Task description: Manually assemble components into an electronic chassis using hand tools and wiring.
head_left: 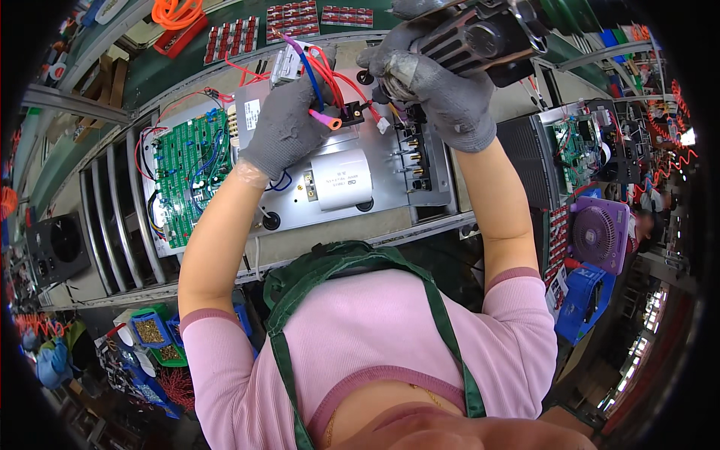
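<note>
Take the white cylinder (341, 180) as your landmark: it lies on its side on the metal chassis (292, 210), which sits on the desk (379, 226) in front of you. Your left grip (287, 127) is beyond the cylinder and to its left, and looks closed on the pink-sleeved cable (325, 118), whose ring lug points out past your fingertips just beyond the cylinder. Your right grip (450, 97) is beyond the cylinder and to its right, fingers curled in beside a dark vented tool (480, 41); I cannot tell whether they are closed around it.

The black terminal block (351, 115) stands just beyond the cylinder, close to the lug, with red wires (330, 75) rising farther beyond. The green circuit board (191, 176) lies to the cylinder's left, and a row of metal pins (409, 157) to its right.

The step in hand looks like placing that cable at the block. The lug does not look seated, so your next move seems to call for a steady left grip, the ring turned flat to the block, and the loose red wires kept out from between them before any tool comes down.
</note>
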A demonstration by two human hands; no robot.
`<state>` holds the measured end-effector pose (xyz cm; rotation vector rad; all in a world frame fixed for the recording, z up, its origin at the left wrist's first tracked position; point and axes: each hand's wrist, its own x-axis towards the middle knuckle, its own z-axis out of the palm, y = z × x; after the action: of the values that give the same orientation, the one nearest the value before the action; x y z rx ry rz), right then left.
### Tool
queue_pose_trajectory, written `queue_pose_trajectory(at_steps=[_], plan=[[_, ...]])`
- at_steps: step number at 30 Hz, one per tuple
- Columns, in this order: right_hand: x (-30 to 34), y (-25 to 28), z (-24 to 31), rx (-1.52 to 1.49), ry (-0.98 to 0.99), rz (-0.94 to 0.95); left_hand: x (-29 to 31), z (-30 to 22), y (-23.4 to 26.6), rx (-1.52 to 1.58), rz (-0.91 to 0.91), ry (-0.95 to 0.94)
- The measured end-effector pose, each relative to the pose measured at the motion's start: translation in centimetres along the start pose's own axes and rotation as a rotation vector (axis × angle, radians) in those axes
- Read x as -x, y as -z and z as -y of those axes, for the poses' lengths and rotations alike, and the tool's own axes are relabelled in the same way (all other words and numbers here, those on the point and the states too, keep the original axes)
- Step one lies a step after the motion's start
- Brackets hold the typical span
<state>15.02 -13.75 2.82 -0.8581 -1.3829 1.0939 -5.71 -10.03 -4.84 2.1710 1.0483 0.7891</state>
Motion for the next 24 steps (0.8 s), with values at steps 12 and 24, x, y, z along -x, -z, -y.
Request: queue_pose_trajectory(at_steps=[12, 24], plan=[[-0.4, 0.2, 0.2, 0.052, 0.157, 0.009, 0.0, -0.9, 0.3, -0.045, 0.003, -0.004], [0.0, -0.7, -0.5, -0.025, 0.125, 0.041, 0.1, -1.9, 0.6, -0.109, 0.03, 0.005]])
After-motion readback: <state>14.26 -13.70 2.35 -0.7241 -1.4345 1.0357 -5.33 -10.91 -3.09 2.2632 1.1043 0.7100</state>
